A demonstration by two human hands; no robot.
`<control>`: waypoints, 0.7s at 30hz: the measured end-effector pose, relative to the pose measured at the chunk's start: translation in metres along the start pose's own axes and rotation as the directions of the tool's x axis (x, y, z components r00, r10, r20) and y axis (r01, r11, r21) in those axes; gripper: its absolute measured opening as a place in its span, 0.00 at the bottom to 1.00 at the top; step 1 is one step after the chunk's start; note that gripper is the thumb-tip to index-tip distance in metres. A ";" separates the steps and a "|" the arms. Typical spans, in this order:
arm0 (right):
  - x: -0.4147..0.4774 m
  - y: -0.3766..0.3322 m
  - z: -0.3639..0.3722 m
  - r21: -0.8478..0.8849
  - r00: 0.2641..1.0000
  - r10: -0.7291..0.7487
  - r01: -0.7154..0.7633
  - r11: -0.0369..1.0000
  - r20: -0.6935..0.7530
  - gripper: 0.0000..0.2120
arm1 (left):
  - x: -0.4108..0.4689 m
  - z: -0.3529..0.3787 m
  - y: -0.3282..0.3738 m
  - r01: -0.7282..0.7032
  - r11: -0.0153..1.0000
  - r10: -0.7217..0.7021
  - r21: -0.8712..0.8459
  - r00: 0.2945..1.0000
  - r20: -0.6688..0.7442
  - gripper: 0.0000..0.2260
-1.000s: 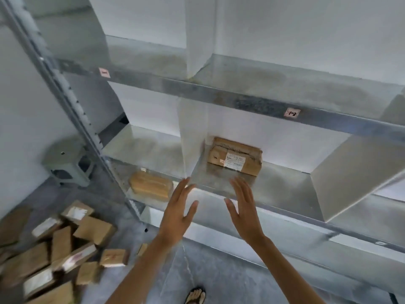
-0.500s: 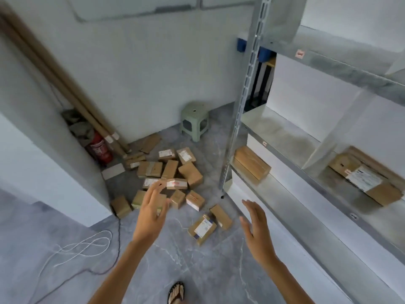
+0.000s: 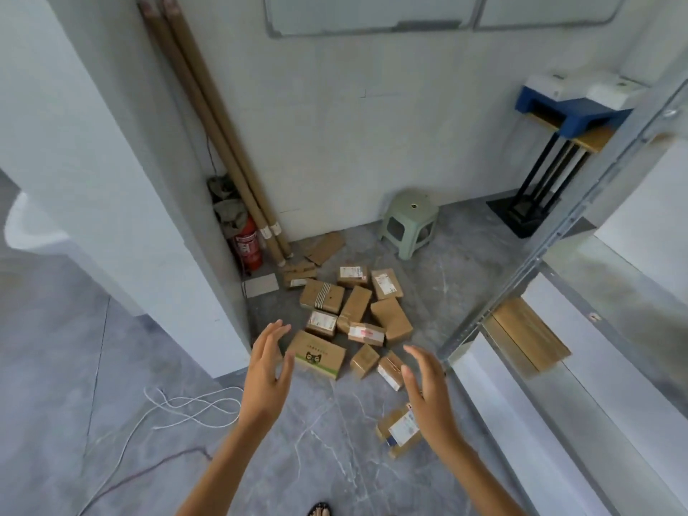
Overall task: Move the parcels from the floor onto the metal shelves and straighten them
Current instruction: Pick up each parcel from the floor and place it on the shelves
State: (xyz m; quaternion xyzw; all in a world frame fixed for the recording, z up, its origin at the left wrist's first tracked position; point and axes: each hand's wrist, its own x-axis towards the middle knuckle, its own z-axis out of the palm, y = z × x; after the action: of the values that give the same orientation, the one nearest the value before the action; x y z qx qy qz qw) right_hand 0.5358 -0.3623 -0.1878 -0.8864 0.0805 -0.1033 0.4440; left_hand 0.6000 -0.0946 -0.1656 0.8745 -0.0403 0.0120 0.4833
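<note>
Several brown cardboard parcels (image 3: pixel 353 310) lie scattered on the grey floor near the wall corner. The nearest of the pile is a box with a green cartoon print (image 3: pixel 319 354). Another labelled parcel (image 3: pixel 399 428) lies alone, closer to me, partly behind my right hand. My left hand (image 3: pixel 266 374) and my right hand (image 3: pixel 428 392) are both raised above the floor, empty, with fingers relaxed and spread. The metal shelves (image 3: pixel 580 351) stand at the right, and one flat parcel (image 3: pixel 528 335) lies on the low shelf near the upright post.
A pale green plastic stool (image 3: pixel 409 221) stands by the wall behind the pile. Long cardboard tubes (image 3: pixel 208 121) and a red fire extinguisher (image 3: pixel 247 243) fill the corner. A white cord (image 3: pixel 178 407) loops on the floor at left. A blue stand (image 3: pixel 566 117) sits at back right.
My view has swung left from the shelves to the floor pile. Both hands have come away from the shelf and stay empty.
</note>
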 end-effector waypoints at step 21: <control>0.288 0.156 0.075 0.183 0.773 0.623 -0.600 0.779 -0.116 0.26 | 0.342 0.206 -0.068 0.132 0.980 -0.167 0.146 0.949 0.267 0.28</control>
State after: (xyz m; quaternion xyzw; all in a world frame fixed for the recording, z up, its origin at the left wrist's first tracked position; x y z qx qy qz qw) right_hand 0.8245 -0.4644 -0.3244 -0.7673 0.3950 -0.0333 0.5041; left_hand 0.9427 -0.2531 -0.3128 0.8968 -0.0403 -0.1450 0.4160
